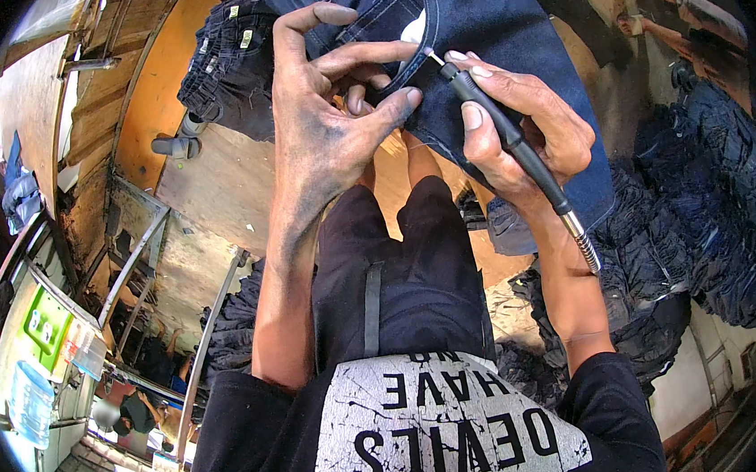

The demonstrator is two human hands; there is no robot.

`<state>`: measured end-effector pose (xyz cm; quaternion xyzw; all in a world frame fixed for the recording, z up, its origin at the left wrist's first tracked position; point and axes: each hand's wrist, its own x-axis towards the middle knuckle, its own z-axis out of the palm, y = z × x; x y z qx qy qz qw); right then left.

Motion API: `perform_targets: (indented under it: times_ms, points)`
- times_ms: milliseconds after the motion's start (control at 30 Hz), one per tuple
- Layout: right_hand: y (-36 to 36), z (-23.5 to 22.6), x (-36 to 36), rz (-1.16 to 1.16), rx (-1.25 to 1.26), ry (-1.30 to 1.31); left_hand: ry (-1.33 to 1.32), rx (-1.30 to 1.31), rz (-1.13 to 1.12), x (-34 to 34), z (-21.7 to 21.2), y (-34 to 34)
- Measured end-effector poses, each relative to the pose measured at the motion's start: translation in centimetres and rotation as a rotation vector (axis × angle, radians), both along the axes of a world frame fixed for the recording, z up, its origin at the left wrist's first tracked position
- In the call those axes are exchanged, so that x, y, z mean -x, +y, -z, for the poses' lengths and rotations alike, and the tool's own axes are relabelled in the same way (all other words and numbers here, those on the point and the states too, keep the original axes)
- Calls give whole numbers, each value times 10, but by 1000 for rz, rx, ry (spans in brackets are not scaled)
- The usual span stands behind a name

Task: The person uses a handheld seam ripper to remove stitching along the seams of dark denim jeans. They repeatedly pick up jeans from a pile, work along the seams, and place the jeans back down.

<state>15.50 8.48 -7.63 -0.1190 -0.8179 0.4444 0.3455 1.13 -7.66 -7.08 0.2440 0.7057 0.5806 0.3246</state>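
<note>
A dark blue denim garment [502,14] with stitched seams and a pocket spreads out in front of me. My left hand [318,120], smudged dark, has its thumb and index finger at the curved stitched edge and grips the cloth there. The other fingers are bent, some partly behind the hand. In my right hand [539,123] is a black pen-shaped rotary handpiece [513,139], its springy metal cable end running down past my wrist. The slim metal tip points at the stitched edge, next to my left index finger; whether it touches cannot be told. A white patch [415,30] shows inside the edge.
Folded dark garments [224,65] lie at the upper left, near grey sandals [179,144] on the floor. Large heaps of dark clothing [707,198] fill the right side. Metal frames, a green tray [46,328] and a water bottle [29,403] stand left. Other people are in the background.
</note>
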Motion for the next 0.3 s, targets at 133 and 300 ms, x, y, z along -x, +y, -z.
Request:
perform_targets:
  times_ms: [133, 300]
  points:
    - [0, 0, 0, 16, 2, 4, 10, -5, 24, 1, -1, -2]
    - [1, 1, 1, 32, 30, -7, -46, -17, 8, 1, 3, -1]
